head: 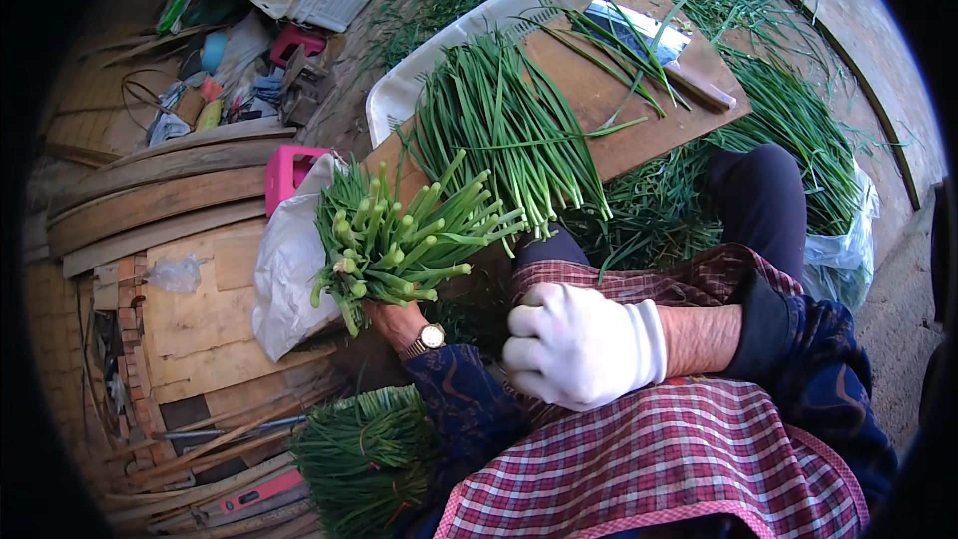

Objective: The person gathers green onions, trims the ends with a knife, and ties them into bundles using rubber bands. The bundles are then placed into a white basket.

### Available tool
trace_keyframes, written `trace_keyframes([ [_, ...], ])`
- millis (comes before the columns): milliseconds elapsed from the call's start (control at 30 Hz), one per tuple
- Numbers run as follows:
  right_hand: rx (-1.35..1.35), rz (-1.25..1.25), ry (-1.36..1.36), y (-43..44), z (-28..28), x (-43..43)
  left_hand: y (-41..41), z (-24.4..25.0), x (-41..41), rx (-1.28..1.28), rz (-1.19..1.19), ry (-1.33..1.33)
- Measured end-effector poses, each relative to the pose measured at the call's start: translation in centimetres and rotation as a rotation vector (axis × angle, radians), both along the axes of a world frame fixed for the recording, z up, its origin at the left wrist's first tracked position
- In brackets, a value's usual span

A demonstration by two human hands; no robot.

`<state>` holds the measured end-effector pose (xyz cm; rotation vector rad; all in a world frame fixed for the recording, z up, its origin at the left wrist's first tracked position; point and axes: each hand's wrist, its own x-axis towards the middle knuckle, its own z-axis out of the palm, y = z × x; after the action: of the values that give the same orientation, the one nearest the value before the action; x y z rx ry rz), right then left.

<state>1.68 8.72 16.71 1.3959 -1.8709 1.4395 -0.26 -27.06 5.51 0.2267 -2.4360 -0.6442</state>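
My left hand (397, 320), bare with a wristwatch, grips a thick bunch of green leafy stalks (397, 239), cut ends facing up. Over my lap my right hand (572, 344), in a white knitted glove, is curled into a fist; nothing shows in it. Beyond both hands, a pile of long green chives (494, 127) lies across a wooden board (565, 71), pale ends towards me. A broad-bladed knife (636, 30) rests near the board's far right end, its wooden handle (702, 86) pointing right, with loose leaves across the blade.
The board lies over a white plastic basket (419, 56). More chives (793, 142) lie at right by a clear plastic bag (846, 258). Tied green bundles (367, 449) sit by my left elbow. A pink plastic stool (283, 178), white sack (288, 277) and wooden planks (172, 202) are at left.
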Motion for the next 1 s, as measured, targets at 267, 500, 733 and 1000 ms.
trace_keyframes([
  [267,-0.055,-0.296,-0.245,2.8,4.0,-4.5,1.6,0.0,-0.2,0.090,-0.061,0.009],
  [500,-0.011,-0.322,-0.290,0.3,3.6,-5.2,3.3,0.9,-0.5,0.175,-0.114,0.026],
  [733,-0.342,-0.041,-0.498,1.3,2.4,-4.8,2.6,0.9,-1.3,-0.028,-0.094,0.017],
  [1000,0.203,-0.114,-0.590,7.0,-3.9,-3.3,-2.3,0.3,-1.1,-0.255,0.008,-0.004],
])
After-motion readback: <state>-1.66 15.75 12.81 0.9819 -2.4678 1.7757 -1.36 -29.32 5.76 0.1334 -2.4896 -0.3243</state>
